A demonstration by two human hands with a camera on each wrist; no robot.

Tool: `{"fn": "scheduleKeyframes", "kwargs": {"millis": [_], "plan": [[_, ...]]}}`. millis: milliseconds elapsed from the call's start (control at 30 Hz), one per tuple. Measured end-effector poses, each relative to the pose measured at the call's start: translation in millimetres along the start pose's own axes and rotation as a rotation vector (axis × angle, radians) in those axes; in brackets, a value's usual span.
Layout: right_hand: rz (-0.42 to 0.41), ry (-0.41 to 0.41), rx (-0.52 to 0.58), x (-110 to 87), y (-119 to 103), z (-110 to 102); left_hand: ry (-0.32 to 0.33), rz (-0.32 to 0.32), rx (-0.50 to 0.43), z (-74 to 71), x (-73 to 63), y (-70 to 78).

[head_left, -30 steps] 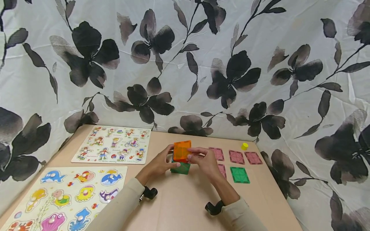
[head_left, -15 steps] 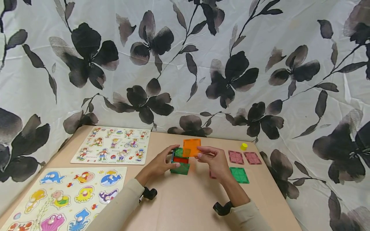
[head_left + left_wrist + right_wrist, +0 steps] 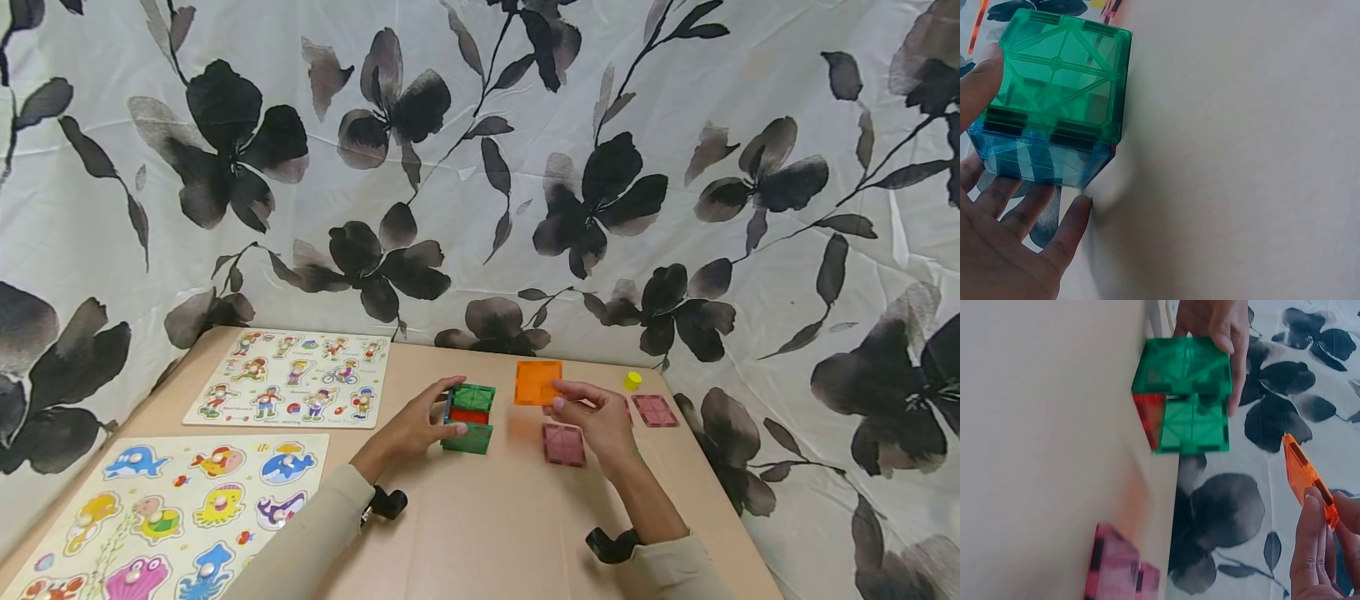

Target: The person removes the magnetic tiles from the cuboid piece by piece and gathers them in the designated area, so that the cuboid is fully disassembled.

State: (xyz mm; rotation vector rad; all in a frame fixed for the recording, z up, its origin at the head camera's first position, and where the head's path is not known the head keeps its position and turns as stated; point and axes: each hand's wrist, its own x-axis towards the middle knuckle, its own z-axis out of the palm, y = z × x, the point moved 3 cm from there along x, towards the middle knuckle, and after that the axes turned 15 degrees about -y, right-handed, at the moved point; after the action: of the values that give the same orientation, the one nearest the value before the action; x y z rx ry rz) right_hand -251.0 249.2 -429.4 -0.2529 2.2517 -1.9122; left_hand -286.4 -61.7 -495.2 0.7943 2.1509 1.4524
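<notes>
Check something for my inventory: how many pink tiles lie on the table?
4: the nearest pink tile, the rightmost pink tile, a third partly behind the right hand, a fourth mostly behind the orange tile. More may be hidden.

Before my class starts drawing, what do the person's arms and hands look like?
The left sleeve and right sleeve are long, plain and pale beige. The left wrist camera and right wrist camera are both compact and black. The left hand and right hand are bare, without gloves.

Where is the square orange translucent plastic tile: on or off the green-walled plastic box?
Off: the right hand pinches the orange tile in mid-air, a clear gap separating it from the box.
</notes>
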Motion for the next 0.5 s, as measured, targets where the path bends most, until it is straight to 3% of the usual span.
{"fn": "scheduleKeyframes", "kwargs": {"millis": [500], "plan": [[0.013, 0.047, -0.071, -27.2, 12.7, -48.2, 0.001, 0.004, 0.018, 1.0, -1.5, 0.6]]}}
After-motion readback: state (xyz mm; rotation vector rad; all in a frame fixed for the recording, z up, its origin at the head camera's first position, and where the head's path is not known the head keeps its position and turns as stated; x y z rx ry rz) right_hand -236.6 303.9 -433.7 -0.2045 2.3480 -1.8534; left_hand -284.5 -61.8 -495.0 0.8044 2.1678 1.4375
